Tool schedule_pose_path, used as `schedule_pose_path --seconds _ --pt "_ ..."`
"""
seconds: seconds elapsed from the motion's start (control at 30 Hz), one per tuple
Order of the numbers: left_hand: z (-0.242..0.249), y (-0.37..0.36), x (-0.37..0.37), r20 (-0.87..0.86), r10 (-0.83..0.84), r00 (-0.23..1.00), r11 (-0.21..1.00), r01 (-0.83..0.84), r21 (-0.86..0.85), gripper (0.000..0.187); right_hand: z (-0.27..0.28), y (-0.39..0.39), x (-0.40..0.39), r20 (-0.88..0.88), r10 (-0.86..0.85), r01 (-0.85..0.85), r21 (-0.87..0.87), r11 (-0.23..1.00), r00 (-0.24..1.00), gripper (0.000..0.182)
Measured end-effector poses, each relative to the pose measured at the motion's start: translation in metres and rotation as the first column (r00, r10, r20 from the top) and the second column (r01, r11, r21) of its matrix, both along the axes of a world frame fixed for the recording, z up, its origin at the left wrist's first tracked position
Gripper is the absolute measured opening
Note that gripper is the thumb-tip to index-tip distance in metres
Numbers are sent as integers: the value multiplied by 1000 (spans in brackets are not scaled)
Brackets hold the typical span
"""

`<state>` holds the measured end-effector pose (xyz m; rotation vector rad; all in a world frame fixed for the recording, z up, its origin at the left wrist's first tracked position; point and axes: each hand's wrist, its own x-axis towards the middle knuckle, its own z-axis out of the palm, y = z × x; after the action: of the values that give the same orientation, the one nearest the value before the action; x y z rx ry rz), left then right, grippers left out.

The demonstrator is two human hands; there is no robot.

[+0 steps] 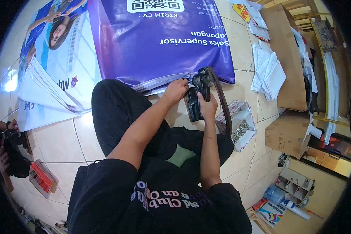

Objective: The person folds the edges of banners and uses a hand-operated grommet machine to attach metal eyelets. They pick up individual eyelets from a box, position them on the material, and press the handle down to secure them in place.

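Note:
A stack of purple printed vinyl banners point(144, 43) lies on the floor before my crossed legs, its layered near edge slightly raised. My left hand point(176, 91) is closed on that edge, close to its right end. Beside it, my right hand point(208, 106) grips a black eyelet press point(194, 104) with a long curved lever. The press's head is at the banner edge; the exact contact point is hidden. To the right of the press, a patterned open box point(243, 124) holds many small metal eyelets point(240, 130).
More white and blue banners point(66, 66) lie at left, with a red-and-clear case point(43, 177) below them. White folded sheets point(267, 72) and cardboard boxes point(286, 132) stand to the right. Another person's hands point(7, 132) show at the far left edge.

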<state>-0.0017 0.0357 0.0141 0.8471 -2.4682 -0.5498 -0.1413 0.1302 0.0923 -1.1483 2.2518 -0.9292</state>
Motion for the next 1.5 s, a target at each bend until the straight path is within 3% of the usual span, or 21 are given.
schedule_pose_path --seconds 0.13,0.2,0.27,0.3,0.33,0.37,0.4,0.43,0.47,0.5,0.53,0.6,0.67,0.73,0.87,0.97,1.17,1.23,1.33,1.4,1.5 --pt "3 18 -7 75 90 993 996 -87 -33 10 2 14 -25 340 249 -262 -9 965 907 46" --pt "13 36 -13 -30 276 961 957 -272 100 13 20 31 -34 455 246 -207 -133 969 856 43" --pt "14 55 -20 -109 407 907 902 -380 203 17 -6 61 -101 187 154 -115 -206 972 970 35" --pt "10 63 -24 -150 544 826 729 -377 572 20 -10 77 -132 123 -70 90 -162 983 990 33" --pt "3 71 -29 -121 674 729 446 -271 853 23 -12 94 -153 48 -291 294 -129 947 956 30" --pt "-18 73 -39 -168 748 642 416 -257 872 30 -14 105 -163 43 -288 292 -123 949 957 30" --pt "-24 66 -43 -167 749 642 415 -256 873 30 -17 113 -169 -222 -280 290 10 957 934 28" --pt "-28 54 -46 -134 812 568 171 -12 985 30 -24 121 -179 -468 -223 320 138 937 855 26" --pt "-30 45 -50 -69 859 507 -74 256 964 30 -36 124 -188 -471 -228 326 136 936 852 26" --pt "-22 36 -49 -12 870 493 -126 245 961 30 -57 127 -204 -374 -110 243 331 912 921 28" --pt "-23 31 -50 -17 870 492 -124 252 960 30 -71 126 -216 -252 -4 135 505 853 968 30" --pt "-28 27 -53 -14 898 441 -59 152 987 30 -88 127 -229 -228 0 120 511 851 974 32" --pt "-15 18 -46 19 872 489 -21 0 1000 28 -95 122 -235 -160 10 76 521 850 987 37" --pt "-14 14 -41 -24 836 548 129 -155 980 23 -61 114 -208 -201 118 6 527 850 972 35" --pt "-21 12 -42 -9 834 552 138 -193 971 20 -43 108 -182 -361 169 30 487 873 917 33" --pt "-8 15 -39 -58 837 544 123 -83 989 20 -39 112 -182 -452 195 51 476 878 871 28" --pt "-16 23 -47 -89 887 452 -9 210 978 20 8 104 -140 -452 -65 176 209 962 890 14" --pt "-15 23 -47 -71 888 454 -30 213 977 20 4 96 -133 -105 -250 232 -157 960 963 15" --pt "-13 25 -48 -58 880 471 -55 224 973 20 15 66 -93 -14 -146 142 -152 978 989 17" --pt "-17 24 -48 -61 879 472 -58 235 970 20 -25 49 -93 394 -17 112 -222 969 919 20" --pt "-24 14 -46 -125 879 460 69 136 988 22 -43 8 -71 458 -6 24 -32 999 889 20"
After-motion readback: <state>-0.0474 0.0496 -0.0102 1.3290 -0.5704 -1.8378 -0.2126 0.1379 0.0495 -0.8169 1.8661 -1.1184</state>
